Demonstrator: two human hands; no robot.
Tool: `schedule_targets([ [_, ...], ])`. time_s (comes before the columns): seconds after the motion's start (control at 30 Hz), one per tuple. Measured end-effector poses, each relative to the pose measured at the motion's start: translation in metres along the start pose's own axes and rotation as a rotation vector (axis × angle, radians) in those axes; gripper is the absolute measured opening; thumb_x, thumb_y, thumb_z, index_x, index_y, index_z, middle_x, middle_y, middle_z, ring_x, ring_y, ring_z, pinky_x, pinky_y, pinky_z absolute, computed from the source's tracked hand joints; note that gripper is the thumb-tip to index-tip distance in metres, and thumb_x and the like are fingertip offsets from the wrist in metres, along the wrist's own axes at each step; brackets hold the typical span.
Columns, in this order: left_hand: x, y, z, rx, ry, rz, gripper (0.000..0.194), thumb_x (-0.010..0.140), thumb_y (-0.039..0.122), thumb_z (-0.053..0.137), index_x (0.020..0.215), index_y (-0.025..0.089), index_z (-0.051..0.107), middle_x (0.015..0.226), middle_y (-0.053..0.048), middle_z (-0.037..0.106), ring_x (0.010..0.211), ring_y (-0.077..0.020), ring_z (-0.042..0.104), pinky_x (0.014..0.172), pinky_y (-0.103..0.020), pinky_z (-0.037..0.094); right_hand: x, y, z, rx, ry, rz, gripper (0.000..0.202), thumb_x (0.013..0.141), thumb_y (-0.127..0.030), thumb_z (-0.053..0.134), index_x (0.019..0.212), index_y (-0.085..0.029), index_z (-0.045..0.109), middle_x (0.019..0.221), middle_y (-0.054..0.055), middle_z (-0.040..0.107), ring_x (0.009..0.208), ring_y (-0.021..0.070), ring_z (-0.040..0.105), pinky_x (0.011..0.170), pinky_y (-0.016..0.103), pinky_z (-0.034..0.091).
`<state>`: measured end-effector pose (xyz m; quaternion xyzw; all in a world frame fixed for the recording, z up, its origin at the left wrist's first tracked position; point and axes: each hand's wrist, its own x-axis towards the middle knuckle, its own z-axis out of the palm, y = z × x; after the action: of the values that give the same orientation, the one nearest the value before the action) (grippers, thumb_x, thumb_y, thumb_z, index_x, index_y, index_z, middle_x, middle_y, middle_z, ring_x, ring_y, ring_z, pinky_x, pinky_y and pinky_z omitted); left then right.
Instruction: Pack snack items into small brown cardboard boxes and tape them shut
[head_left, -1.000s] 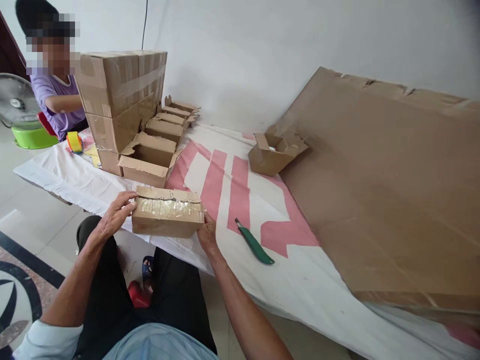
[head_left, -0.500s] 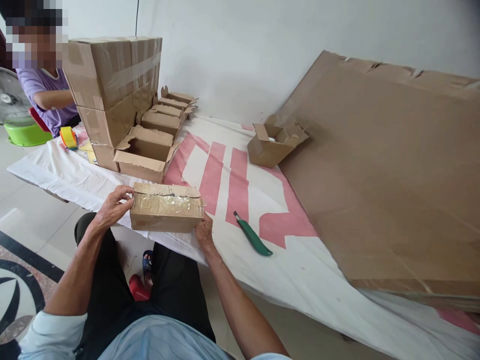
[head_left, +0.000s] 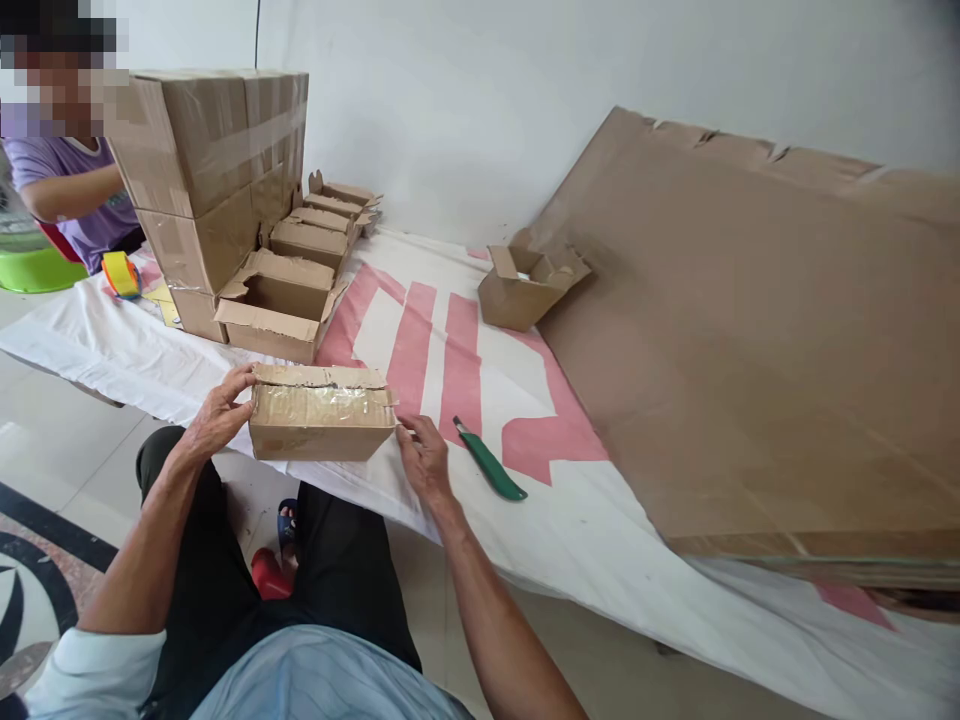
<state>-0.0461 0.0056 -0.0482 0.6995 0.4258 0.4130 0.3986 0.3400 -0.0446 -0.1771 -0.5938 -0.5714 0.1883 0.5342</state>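
Note:
A small taped cardboard box (head_left: pixel 322 412) rests near the front edge of the cloth-covered table. My left hand (head_left: pixel 219 412) holds its left end, fingers on the upper corner. At the box's right end is my right hand (head_left: pixel 424 455), its fingers curled close to the lower right corner; whether they touch the cardboard or pinch something is hard to make out. A green-handled knife (head_left: pixel 491 465) lies on the cloth just right of my right hand.
Stacked taped boxes (head_left: pixel 217 150) stand at the left, beside a row of open boxes (head_left: pixel 274 325). Tape (head_left: pixel 121 275) sits near a person in purple (head_left: pixel 71 185). Another open box (head_left: pixel 525 295) adjoins large cardboard sheets (head_left: pixel 750 350) on the right.
My right hand has moved right and slightly up, from underneath the box's right end to beside it. My left hand still holds the box. The whole view has shifted a little.

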Motion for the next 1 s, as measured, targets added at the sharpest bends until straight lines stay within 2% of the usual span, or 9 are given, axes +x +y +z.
schedule_targets([
  [0.1, -0.002, 0.001, 0.001, -0.003, 0.005, 0.011, 0.047, 0.096, 0.06, 0.079, 0.125, 0.024, 0.085, 0.17, -0.017, 0.062, 0.165, -0.044, 0.052, 0.118, -0.052, 0.062, -0.003, 0.026, -0.051, -0.326, 0.053, -0.07, 0.042, 0.104, -0.057, 0.059, 0.114, -0.021, 0.079, 0.119, 0.018, 0.078, 0.117, 0.0363, 0.071, 0.107, 0.056, 0.06],
  [0.23, -0.006, 0.001, 0.003, -0.03, 0.008, 0.015, 0.046, 0.097, 0.06, 0.078, 0.125, 0.023, 0.084, 0.167, -0.018, 0.062, 0.161, -0.0428, 0.055, 0.109, -0.047, 0.067, -0.012, 0.06, -0.118, -0.642, 0.015, 0.003, 0.044, 0.099, -0.055, 0.059, 0.12, -0.02, 0.077, 0.115, 0.02, 0.075, 0.115, 0.0395, 0.066, 0.108, 0.059, 0.057],
  [0.37, -0.009, 0.004, 0.004, -0.035, -0.015, -0.024, 0.043, 0.09, 0.046, 0.081, 0.127, 0.024, 0.084, 0.169, -0.015, 0.06, 0.157, -0.0401, 0.058, 0.101, -0.042, 0.07, -0.021, 0.075, -0.154, -0.756, -0.056, 0.134, 0.045, 0.093, -0.057, 0.061, 0.114, -0.02, 0.073, 0.114, 0.022, 0.073, 0.119, 0.0416, 0.064, 0.107, 0.058, 0.056],
  [0.5, -0.009, 0.011, 0.005, -0.004, -0.03, -0.052, 0.051, 0.078, 0.032, 0.079, 0.129, 0.027, 0.086, 0.169, -0.012, 0.06, 0.156, -0.04, 0.059, 0.102, -0.042, 0.07, -0.024, 0.067, -0.154, -0.74, -0.115, 0.196, 0.034, 0.093, -0.055, 0.059, 0.104, -0.024, 0.069, 0.108, 0.018, 0.072, 0.114, 0.0396, 0.064, 0.101, 0.055, 0.056],
  [0.6, -0.011, 0.015, 0.006, 0.001, -0.026, -0.05, 0.054, 0.077, 0.029, 0.079, 0.13, 0.028, 0.086, 0.169, -0.012, 0.061, 0.155, -0.0406, 0.061, 0.101, -0.042, 0.071, -0.015, 0.049, -0.144, -0.65, -0.015, 0.264, 0.031, 0.093, -0.055, 0.057, 0.097, -0.026, 0.065, 0.105, 0.016, 0.071, 0.104, 0.0368, 0.066, 0.09, 0.052, 0.057],
  [0.7, -0.014, 0.015, 0.007, 0.006, -0.026, -0.036, 0.056, 0.077, 0.026, 0.078, 0.132, 0.029, 0.086, 0.171, -0.011, 0.06, 0.156, -0.0401, 0.061, 0.1, -0.042, 0.071, 0.002, 0.022, -0.132, -0.331, 0.138, 0.385, 0.045, 0.096, -0.07, 0.054, 0.089, -0.027, 0.062, 0.085, 0.008, 0.068, 0.078, 0.0289, 0.064, 0.075, 0.046, 0.057],
  [0.73, -0.014, 0.014, 0.007, 0.01, -0.025, -0.033, 0.056, 0.077, 0.026, 0.078, 0.133, 0.029, 0.085, 0.172, -0.011, 0.06, 0.155, -0.0396, 0.062, 0.101, -0.041, 0.071, 0.009, 0.009, -0.128, -0.168, 0.141, 0.405, 0.052, 0.097, -0.076, 0.053, 0.088, -0.026, 0.063, 0.077, 0.005, 0.065, 0.07, 0.0257, 0.062, 0.07, 0.043, 0.056],
  [0.83, -0.017, 0.013, 0.008, 0.02, -0.007, -0.033, 0.056, 0.078, 0.028, 0.08, 0.134, 0.028, 0.085, 0.173, -0.012, 0.059, 0.153, -0.039, 0.063, 0.102, -0.042, 0.07, 0.027, -0.037, -0.114, 0.177, 0.012, 0.306, 0.059, 0.097, -0.083, 0.065, 0.087, -0.025, 0.066, 0.071, 0.0, 0.064, 0.059, 0.018, 0.057, 0.058, 0.033, 0.051],
  [1.0, -0.025, 0.017, 0.013, 0.028, 0.008, -0.044, 0.058, 0.079, 0.03, 0.081, 0.137, 0.028, 0.083, 0.174, -0.012, 0.058, 0.155, -0.0401, 0.062, 0.106, -0.046, 0.068, 0.042, -0.123, -0.086, 0.178, -0.388, 0.085, 0.051, 0.1, -0.072, 0.078, 0.104, -0.022, 0.082, 0.078, 0.001, 0.073, 0.054, 0.0136, 0.053, 0.054, 0.029, 0.048],
])
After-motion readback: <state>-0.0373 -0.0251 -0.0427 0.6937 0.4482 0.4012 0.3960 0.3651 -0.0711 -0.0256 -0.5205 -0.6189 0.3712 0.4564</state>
